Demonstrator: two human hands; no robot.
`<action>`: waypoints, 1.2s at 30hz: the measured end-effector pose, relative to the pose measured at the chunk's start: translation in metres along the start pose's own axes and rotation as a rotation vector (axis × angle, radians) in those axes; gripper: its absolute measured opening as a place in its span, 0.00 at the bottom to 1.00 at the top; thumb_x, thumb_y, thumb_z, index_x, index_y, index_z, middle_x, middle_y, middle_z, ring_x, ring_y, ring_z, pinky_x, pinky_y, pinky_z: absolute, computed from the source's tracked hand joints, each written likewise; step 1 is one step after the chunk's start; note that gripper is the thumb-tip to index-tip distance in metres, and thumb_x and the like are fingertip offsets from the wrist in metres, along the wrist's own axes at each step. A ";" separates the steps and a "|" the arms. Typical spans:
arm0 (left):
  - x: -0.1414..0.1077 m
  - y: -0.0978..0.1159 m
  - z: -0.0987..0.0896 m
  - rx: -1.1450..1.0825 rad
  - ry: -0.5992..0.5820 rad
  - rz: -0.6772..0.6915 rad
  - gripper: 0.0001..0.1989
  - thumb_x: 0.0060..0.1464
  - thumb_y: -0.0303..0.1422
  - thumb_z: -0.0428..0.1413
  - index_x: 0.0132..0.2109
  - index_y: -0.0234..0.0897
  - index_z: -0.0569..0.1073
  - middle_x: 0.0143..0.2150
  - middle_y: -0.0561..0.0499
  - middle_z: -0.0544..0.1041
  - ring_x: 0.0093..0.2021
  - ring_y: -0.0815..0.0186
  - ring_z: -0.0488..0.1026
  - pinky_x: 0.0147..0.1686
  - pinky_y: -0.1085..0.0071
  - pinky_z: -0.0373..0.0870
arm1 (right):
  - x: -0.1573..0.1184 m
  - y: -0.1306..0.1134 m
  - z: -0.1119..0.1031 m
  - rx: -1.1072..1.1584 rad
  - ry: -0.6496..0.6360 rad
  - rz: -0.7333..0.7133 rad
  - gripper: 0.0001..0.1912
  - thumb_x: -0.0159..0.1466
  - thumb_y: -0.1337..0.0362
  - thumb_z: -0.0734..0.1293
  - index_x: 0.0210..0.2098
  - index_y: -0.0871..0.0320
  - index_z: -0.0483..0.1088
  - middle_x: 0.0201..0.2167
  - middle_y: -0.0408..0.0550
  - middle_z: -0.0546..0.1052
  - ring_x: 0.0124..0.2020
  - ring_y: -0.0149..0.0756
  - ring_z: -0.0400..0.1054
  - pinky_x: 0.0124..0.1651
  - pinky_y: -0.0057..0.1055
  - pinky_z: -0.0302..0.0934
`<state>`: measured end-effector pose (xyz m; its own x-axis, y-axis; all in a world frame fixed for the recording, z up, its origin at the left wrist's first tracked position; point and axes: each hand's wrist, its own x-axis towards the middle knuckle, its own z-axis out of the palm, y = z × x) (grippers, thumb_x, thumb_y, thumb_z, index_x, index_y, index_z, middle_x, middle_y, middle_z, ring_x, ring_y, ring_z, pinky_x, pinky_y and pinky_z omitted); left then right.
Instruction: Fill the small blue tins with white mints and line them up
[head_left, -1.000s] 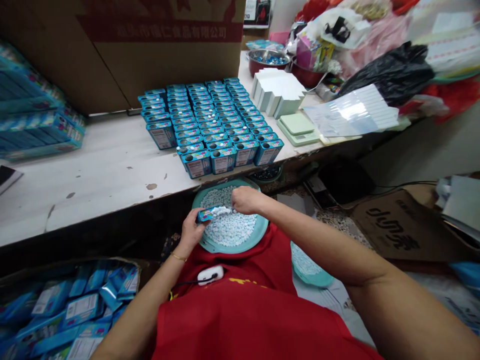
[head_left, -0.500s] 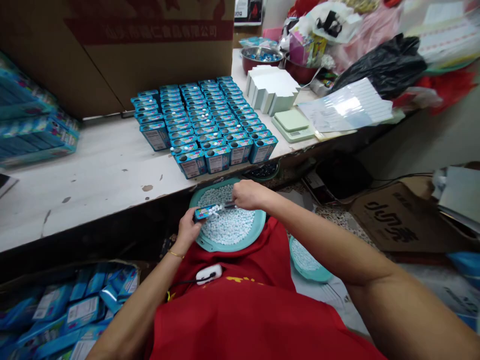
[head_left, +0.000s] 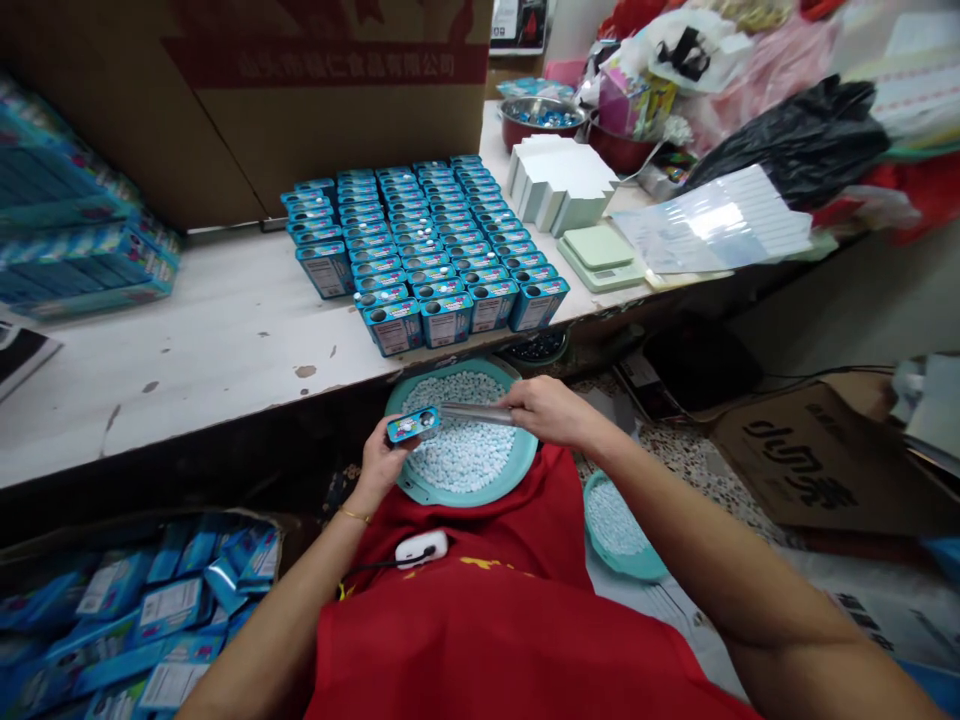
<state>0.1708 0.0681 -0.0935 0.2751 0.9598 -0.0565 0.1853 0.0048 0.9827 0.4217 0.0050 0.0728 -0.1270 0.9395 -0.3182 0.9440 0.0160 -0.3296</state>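
My left hand is closed around a small blue tin, whose top with a round hole faces up. My right hand grips a metal scoop by its right end. The scoop's other end comes close to the hole of the tin; whether they touch I cannot tell. Both are above a turquoise basin in my lap, filled with small white and pale blue candies.
Rows of blue tins stand on the white table, beside a pale green scale and white cartons. A second turquoise basin sits lower right. More blue tins fill a box at lower left.
My right hand has moved right and lowered, drawing the scoop back from the tin. Candies that were spilling at the tin's hole no longer show there. My left hand stays nearly in place.
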 end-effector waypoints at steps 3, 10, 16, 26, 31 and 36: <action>-0.002 0.003 -0.002 0.082 -0.008 0.063 0.20 0.39 0.32 0.60 0.44 0.37 0.70 0.39 0.49 0.74 0.40 0.62 0.72 0.45 0.64 0.67 | 0.000 0.014 0.019 -0.002 0.026 0.115 0.18 0.57 0.69 0.58 0.41 0.53 0.75 0.39 0.45 0.77 0.41 0.36 0.68 0.41 0.25 0.56; 0.000 0.009 -0.009 0.088 0.010 0.111 0.19 0.42 0.32 0.59 0.45 0.36 0.70 0.43 0.47 0.74 0.43 0.61 0.71 0.47 0.64 0.66 | 0.018 0.013 0.104 -0.108 0.002 0.238 0.18 0.60 0.71 0.54 0.41 0.56 0.73 0.41 0.53 0.74 0.42 0.39 0.68 0.39 0.29 0.58; -0.013 0.020 -0.017 -0.037 0.067 0.034 0.22 0.38 0.35 0.62 0.43 0.36 0.69 0.39 0.49 0.75 0.39 0.62 0.73 0.42 0.66 0.70 | 0.025 0.008 0.152 -0.057 -0.078 0.252 0.19 0.61 0.72 0.52 0.42 0.57 0.71 0.42 0.52 0.74 0.42 0.37 0.69 0.39 0.28 0.57; 0.057 0.099 -0.079 0.343 0.674 0.311 0.28 0.44 0.38 0.60 0.53 0.35 0.65 0.42 0.46 0.73 0.38 0.64 0.71 0.41 0.67 0.68 | 0.032 0.018 0.191 0.138 -0.089 0.314 0.19 0.59 0.70 0.54 0.46 0.56 0.70 0.42 0.54 0.76 0.46 0.40 0.69 0.43 0.30 0.56; 0.074 0.079 -0.077 0.518 0.499 0.270 0.32 0.47 0.33 0.57 0.59 0.36 0.58 0.42 0.44 0.69 0.35 0.63 0.70 0.40 0.64 0.68 | 0.029 0.020 0.189 0.171 -0.068 0.280 0.18 0.58 0.71 0.54 0.39 0.53 0.72 0.38 0.50 0.78 0.44 0.39 0.70 0.42 0.28 0.57; 0.082 0.082 -0.103 0.487 0.535 0.321 0.43 0.36 0.37 0.64 0.60 0.34 0.56 0.53 0.37 0.63 0.52 0.53 0.64 0.51 0.56 0.61 | 0.028 0.027 0.190 0.234 -0.057 0.219 0.17 0.57 0.72 0.55 0.37 0.56 0.72 0.37 0.51 0.78 0.42 0.38 0.70 0.42 0.27 0.57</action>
<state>0.1110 0.1760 0.0005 -0.0833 0.8984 0.4312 0.5998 -0.3003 0.7416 0.3862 -0.0334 -0.1141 0.0477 0.8910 -0.4514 0.8561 -0.2693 -0.4411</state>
